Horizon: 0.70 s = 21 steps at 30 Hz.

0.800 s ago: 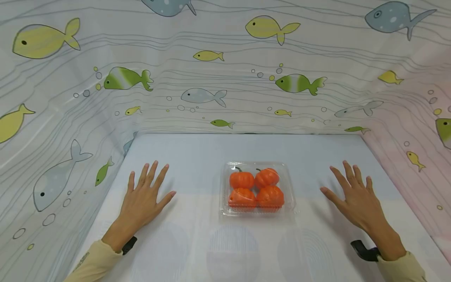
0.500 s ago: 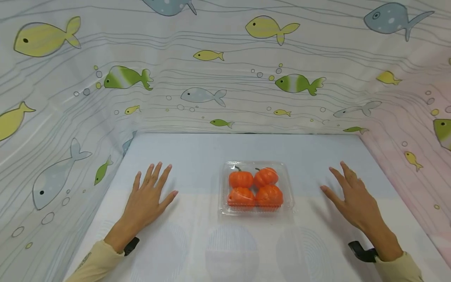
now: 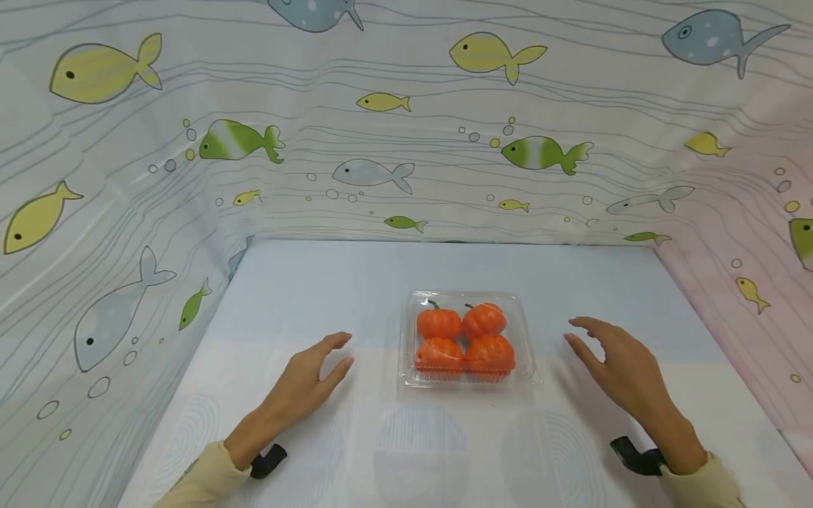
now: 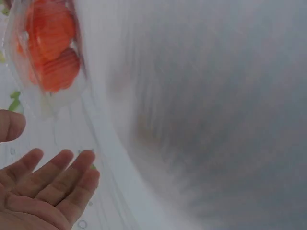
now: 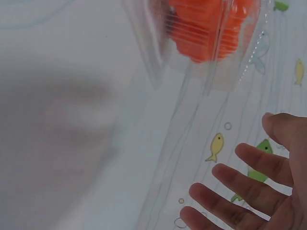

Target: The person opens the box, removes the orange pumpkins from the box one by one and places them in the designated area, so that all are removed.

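A clear plastic clamshell box (image 3: 522,356) sits on the table with several small orange pumpkins (image 3: 440,324) inside it. My left hand (image 3: 305,377) is to the left of the box, thumb and fingers turned toward it, holding nothing. On the other side, my right hand (image 3: 619,363) faces the box with its fingers slightly bent and a gap in between. In the left wrist view the left hand (image 4: 53,191) has its palm up to the camera, below the box (image 4: 50,103). The right wrist view shows the right hand (image 5: 259,187) with fingers spread, near the box's end (image 5: 218,79).
The white table (image 3: 432,264) has faint round patterns near its front. A curtain printed with fish (image 3: 375,141) hangs behind it and along both sides. Each wrist carries a black mount, such as the left wrist mount (image 3: 269,461).
Both hands have turned from palms down to palms facing the box. The left hand has moved right and nearer the box; the right hand has drawn slightly toward me. The box stays put.
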Each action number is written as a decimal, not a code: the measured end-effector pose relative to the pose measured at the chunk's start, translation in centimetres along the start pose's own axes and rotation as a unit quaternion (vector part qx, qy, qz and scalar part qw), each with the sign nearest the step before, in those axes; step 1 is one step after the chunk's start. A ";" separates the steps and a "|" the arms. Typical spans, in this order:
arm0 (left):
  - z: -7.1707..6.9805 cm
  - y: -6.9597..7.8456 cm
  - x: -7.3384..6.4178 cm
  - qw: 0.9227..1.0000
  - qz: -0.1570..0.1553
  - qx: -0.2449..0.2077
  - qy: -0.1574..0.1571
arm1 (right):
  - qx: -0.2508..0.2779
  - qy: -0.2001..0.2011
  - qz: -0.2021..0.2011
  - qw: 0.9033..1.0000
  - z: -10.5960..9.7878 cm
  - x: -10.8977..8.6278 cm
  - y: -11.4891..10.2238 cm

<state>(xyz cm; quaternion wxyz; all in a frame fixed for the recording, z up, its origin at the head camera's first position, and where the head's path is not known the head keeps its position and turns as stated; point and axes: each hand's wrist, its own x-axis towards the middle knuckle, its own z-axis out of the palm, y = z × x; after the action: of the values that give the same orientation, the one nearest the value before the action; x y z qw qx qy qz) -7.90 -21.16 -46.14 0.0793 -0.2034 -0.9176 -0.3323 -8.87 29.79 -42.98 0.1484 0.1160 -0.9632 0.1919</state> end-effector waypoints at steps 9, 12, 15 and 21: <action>1.6 2.1 0.5 0.989 -0.030 -0.141 -0.029 | 0.019 0.010 -0.030 0.999 1.4 0.3 -1.4; 2.1 2.6 0.7 0.982 -0.043 -0.178 -0.044 | 0.029 0.014 -0.046 0.998 1.8 0.4 -1.8; 2.6 3.0 1.0 0.976 -0.050 -0.203 -0.058 | 0.042 0.012 -0.065 0.997 2.1 0.5 -2.2; 3.3 3.5 1.5 0.966 -0.065 -0.235 -0.084 | 0.044 -0.005 -0.104 0.994 2.8 0.7 -3.4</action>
<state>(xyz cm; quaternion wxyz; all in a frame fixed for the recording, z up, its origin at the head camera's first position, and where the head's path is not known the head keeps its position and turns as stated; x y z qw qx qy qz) -7.81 -16.08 -46.20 -0.0701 -0.1839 -0.8281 -0.5249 -9.21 25.45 -44.09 0.1571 0.2227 -0.9373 0.2173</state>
